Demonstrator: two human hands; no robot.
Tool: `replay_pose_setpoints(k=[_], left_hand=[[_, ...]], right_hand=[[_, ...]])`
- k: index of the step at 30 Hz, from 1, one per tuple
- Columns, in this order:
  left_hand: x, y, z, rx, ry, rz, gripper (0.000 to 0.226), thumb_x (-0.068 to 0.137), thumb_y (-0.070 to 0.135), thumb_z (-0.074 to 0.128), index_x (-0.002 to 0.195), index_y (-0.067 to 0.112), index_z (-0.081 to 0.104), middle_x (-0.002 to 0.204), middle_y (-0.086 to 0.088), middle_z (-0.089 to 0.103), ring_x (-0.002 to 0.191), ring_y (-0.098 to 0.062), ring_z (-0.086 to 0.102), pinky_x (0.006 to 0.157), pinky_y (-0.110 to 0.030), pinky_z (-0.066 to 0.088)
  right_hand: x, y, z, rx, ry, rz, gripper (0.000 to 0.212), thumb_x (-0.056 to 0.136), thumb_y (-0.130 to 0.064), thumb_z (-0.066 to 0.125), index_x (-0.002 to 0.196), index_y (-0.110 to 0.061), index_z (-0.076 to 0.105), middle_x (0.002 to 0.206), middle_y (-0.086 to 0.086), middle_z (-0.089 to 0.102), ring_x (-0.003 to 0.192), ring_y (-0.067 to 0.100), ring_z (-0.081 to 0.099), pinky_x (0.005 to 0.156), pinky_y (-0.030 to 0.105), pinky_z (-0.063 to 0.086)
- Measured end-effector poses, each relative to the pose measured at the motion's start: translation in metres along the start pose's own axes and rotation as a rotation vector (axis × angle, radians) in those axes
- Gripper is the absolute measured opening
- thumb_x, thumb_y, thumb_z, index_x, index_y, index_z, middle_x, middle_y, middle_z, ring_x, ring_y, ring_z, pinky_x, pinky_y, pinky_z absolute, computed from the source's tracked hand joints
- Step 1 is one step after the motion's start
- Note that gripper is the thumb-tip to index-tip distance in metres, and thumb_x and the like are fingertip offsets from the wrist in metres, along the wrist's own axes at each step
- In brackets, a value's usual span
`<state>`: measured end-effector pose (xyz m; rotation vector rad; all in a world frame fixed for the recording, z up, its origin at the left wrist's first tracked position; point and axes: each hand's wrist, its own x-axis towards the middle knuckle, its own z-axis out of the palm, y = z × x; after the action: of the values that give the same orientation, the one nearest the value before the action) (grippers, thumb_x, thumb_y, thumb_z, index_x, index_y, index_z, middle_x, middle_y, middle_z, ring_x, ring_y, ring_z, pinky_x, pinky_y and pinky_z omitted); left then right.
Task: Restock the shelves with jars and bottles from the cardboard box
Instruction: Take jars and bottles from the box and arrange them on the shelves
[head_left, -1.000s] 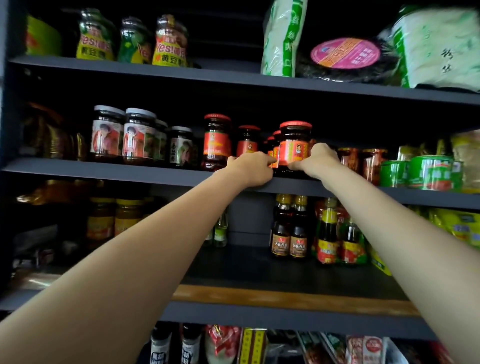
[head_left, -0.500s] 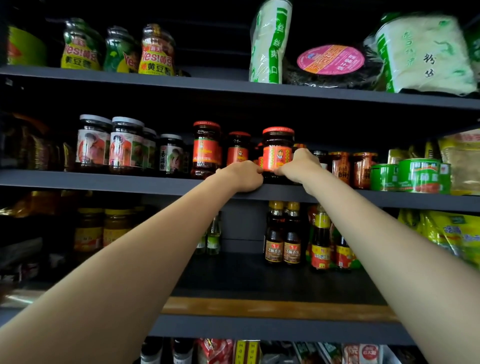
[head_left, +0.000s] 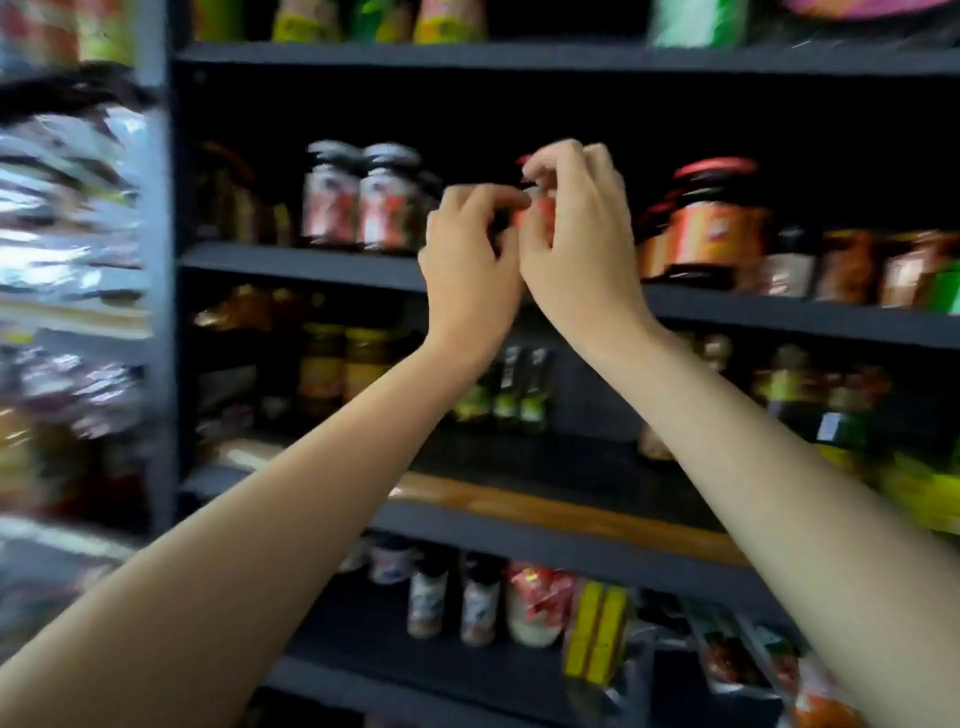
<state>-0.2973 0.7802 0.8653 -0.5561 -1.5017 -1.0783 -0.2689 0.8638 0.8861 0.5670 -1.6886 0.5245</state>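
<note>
The view is blurred. My left hand (head_left: 467, 254) and my right hand (head_left: 582, 234) are raised side by side in front of the middle shelf (head_left: 311, 262). Their curled fingers close from both sides on a red-lidded jar (head_left: 535, 208), and only slivers of its red lid and label show between them. To the right, a larger dark jar with a red lid and orange label (head_left: 711, 223) stands alone on the same shelf, with neither hand on it. The cardboard box is not in view.
Two white-lidded jars (head_left: 358, 202) stand left of my hands. Small jars and green tins (head_left: 852, 265) fill the shelf's right end. Bottles (head_left: 519, 389) and yellow-lidded jars (head_left: 343, 364) stand on the shelf below. Shiny packets (head_left: 67, 208) hang on the left.
Both hands have left the orange-label jar at the shelf edge, risen, and moved left onto the neighbouring red-lidded jar. The camera has swung left and down.
</note>
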Motion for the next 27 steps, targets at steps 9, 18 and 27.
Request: replay_pose_setpoints(k=[9,18,27], left_hand=[[-0.101,-0.172,-0.339,0.605,0.420,-0.599,0.021,0.083,0.001,0.049,0.102,0.001,0.059,0.112,-0.016,0.054,0.099,-0.032,0.055,0.090,-0.037,0.042],[-0.254,-0.258,-0.682,1.071,0.466,-1.224,0.033,0.088,0.008,0.047,0.118,-0.002,0.050,0.121,-0.020,0.053,0.110,-0.036,0.052,0.092,-0.039,0.038],[-0.315,-0.228,-0.903,1.196,0.746,-1.502,0.027,0.089,0.011,0.049,0.115,0.007,0.047,0.117,-0.014,0.058,0.106,-0.031,0.056,0.086,-0.032,0.042]], right_hand=[[-0.137,-0.267,0.243,0.759,-0.570,-0.004,0.027,0.079,-0.003,0.045,0.102,0.004,0.056,0.105,0.023,0.054,0.097,0.038,0.055,0.084,0.031,0.036],[-0.287,-0.581,0.432,0.920,-1.536,-0.223,0.041,0.085,-0.009,0.058,0.124,-0.003,0.047,0.106,0.015,0.059,0.102,0.028,0.057,0.089,0.033,0.043],[-0.340,-0.822,0.498,0.806,-1.773,-0.810,0.037,0.090,-0.015,0.053,0.126,-0.005,0.050,0.124,0.016,0.055,0.106,0.031,0.055,0.081,0.033,0.046]])
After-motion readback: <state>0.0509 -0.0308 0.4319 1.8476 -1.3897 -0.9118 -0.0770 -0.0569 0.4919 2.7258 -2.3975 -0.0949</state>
